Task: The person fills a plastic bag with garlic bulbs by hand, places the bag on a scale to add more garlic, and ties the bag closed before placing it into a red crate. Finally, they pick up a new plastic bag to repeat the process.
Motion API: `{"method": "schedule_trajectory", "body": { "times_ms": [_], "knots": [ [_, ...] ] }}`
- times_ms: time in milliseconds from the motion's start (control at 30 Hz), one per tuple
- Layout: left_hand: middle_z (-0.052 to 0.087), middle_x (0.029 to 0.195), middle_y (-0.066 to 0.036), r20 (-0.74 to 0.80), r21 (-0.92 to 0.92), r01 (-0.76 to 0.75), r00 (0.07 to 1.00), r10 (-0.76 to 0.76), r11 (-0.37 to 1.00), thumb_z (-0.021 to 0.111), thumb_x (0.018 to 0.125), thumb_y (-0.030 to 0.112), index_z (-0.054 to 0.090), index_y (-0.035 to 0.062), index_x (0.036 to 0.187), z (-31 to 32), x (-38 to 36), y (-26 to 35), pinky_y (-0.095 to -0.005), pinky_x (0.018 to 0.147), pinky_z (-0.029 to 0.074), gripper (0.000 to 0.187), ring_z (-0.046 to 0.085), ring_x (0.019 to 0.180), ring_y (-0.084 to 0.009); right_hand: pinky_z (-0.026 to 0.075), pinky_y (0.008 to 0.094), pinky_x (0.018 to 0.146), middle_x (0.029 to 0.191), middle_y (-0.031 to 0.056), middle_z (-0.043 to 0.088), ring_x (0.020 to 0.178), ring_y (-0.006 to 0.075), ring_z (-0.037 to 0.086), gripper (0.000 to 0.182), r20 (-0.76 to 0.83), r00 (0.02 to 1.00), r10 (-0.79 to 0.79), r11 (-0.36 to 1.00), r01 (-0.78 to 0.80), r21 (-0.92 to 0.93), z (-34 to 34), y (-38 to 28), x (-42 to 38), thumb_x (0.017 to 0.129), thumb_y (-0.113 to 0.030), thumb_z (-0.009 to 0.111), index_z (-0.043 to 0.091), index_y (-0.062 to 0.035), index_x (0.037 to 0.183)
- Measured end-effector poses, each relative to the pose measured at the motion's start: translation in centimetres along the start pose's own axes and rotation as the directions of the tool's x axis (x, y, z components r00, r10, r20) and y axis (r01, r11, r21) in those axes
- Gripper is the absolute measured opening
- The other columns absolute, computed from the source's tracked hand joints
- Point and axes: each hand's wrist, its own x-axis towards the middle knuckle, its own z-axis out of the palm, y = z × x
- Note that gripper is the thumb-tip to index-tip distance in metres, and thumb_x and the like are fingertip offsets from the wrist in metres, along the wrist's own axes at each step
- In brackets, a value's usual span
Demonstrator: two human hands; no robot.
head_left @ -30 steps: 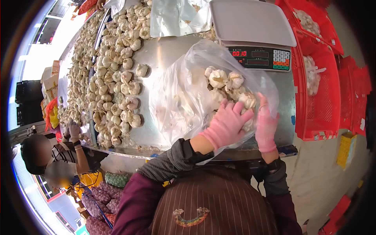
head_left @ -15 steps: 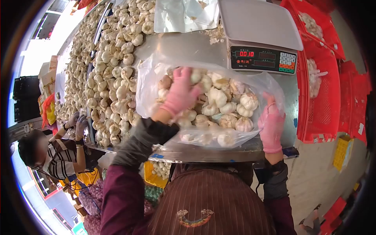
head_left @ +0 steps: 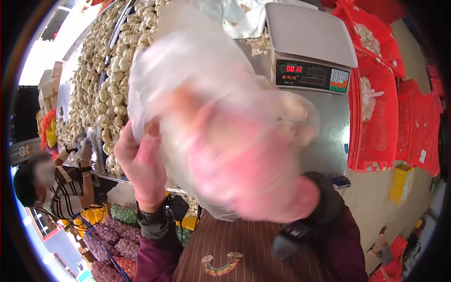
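A translucent plastic bag [head_left: 188, 51], lifted and smeared by motion, fills the middle of the view. Garlic bulbs [head_left: 298, 113] show faintly through its right side. My left hand [head_left: 143, 164], in a pink glove, is closed on the bag's left edge, thumb and fingers pinched together. My right hand [head_left: 249, 169], also pink-gloved, reaches across from the right against the bag. Blur and film obscure its fingers, so its grip cannot be made out.
A digital scale [head_left: 310, 37] reading 0.010 stands behind on the metal table [head_left: 329, 136]. Loose garlic [head_left: 112, 89] is heaped at the left. Red crates [head_left: 376, 136] line the right side. At the far left, a person [head_left: 70, 188] in gloves works by the heap.
The bag has risen from lying spread on the table to hanging bunched before me. My left hand has moved from its garlic to its left edge; my right hand has swung leftward across it.
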Motion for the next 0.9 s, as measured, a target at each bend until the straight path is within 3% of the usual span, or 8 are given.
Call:
{"method": "schedule_trajectory", "body": {
  "times_ms": [233,367,433,467,567,633,833,900],
  "knots": [
    [0.066,0.098,-0.006,-0.080,0.153,0.118,0.991,-0.107,0.981,0.046,0.077,-0.009,0.057,-0.0086,0.116,-10.1,0.7,-6.9,-0.0207,0.073,0.046,0.041,0.059,0.083,-0.0086,0.018,0.0190,0.033,0.049,-0.0079,0.028,0.036,0.0037,0.019,0.044,-0.025,0.959,-0.281,0.823,0.227,-0.521,-0.2,-0.5,0.6,0.104,-0.028,0.031,0.033,-0.0052,0.142],
    [0.063,0.100,-0.010,-0.056,0.327,0.229,0.973,-0.224,0.917,0.051,0.077,-0.006,0.055,-0.0074,0.118,-11.3,2.6,-9.4,-0.0270,0.075,0.047,0.041,0.058,0.083,-0.0130,0.017,0.0199,0.034,0.052,-0.0099,0.024,0.038,0.0029,0.016,0.043,-0.056,0.875,-0.480,0.616,0.291,-0.732,-5.3,-3.4,-0.5,0.100,-0.036,0.043,0.049,-0.0066,0.131],
    [0.058,0.101,-0.014,-0.072,0.791,-0.103,0.963,0.260,0.603,0.060,0.075,-0.002,0.055,-0.0053,0.115,-8.5,2.7,-7.4,-0.0328,0.076,0.047,0.041,0.056,0.086,-0.0211,0.013,0.0208,0.033,0.052,-0.0085,0.021,0.038,0.0022,0.014,0.043,-0.124,0.786,-0.606,0.562,0.314,-0.765,-6.0,-3.7,-0.4,0.101,-0.030,0.043,0.044,-0.0046,0.135],
    [0.053,0.102,-0.016,0.139,0.778,-0.475,0.768,0.625,0.412,0.065,0.072,0.000,0.055,-0.0035,0.112,-6.8,2.4,-6.2,-0.0351,0.076,0.047,0.041,0.054,0.092,-0.0284,0.013,0.0208,0.033,0.052,-0.0085,0.021,0.038,0.0022,0.014,0.043,-0.125,0.779,-0.615,0.563,0.323,-0.761,-6.0,-3.6,-0.5,0.101,-0.030,0.043,0.044,-0.0046,0.135],
    [0.054,0.107,-0.016,0.728,0.551,-0.764,0.637,0.254,0.336,0.065,0.064,0.002,0.056,0.0091,0.115,-2.8,-0.5,-5.9,-0.0414,0.086,0.047,0.052,0.054,0.101,-0.0333,0.020,0.0208,0.037,0.052,-0.0091,0.025,0.040,0.0034,0.020,0.049,-0.133,0.763,-0.632,0.481,0.252,-0.840,-5.9,-2.5,-0.4,0.097,-0.039,0.049,0.047,-0.0036,0.132],
    [0.054,0.109,-0.013,0.637,0.733,-0.659,0.752,0.169,0.168,0.065,0.068,0.005,0.051,0.0140,0.124,-2.2,1.6,-11.2,-0.0399,0.087,0.047,0.059,0.054,0.104,-0.0328,0.022,0.0205,0.039,0.053,-0.0087,0.026,0.041,0.0029,0.022,0.053,-0.133,0.769,-0.625,0.491,0.255,-0.833,-5.8,-2.4,-0.6,0.096,-0.041,0.051,0.046,-0.0026,0.132],
    [0.051,0.126,-0.010,0.581,0.735,-0.447,0.803,-0.133,0.510,0.060,0.075,0.012,0.044,0.0162,0.134,8.9,3.2,-13.0,-0.0454,0.100,0.040,0.061,0.050,0.116,-0.0327,0.023,0.0205,0.039,0.053,-0.0084,0.027,0.042,0.0030,0.024,0.056,-0.166,0.821,-0.547,0.554,0.207,-0.806,-8.0,-2.2,-2.0,0.095,-0.045,0.050,0.045,-0.0043,0.134],
    [0.049,0.129,-0.014,0.642,0.652,-0.640,0.751,0.153,0.406,0.059,0.076,0.019,0.045,0.0158,0.132,11.8,-1.1,-12.0,-0.0559,0.103,0.033,0.058,0.051,0.115,-0.0328,0.021,0.0200,0.039,0.053,-0.0086,0.026,0.042,0.0025,0.023,0.055,-0.162,0.745,-0.647,0.509,0.265,-0.819,-8.4,-2.5,-2.2,0.095,-0.043,0.051,0.046,-0.0043,0.133]
  ]
}}
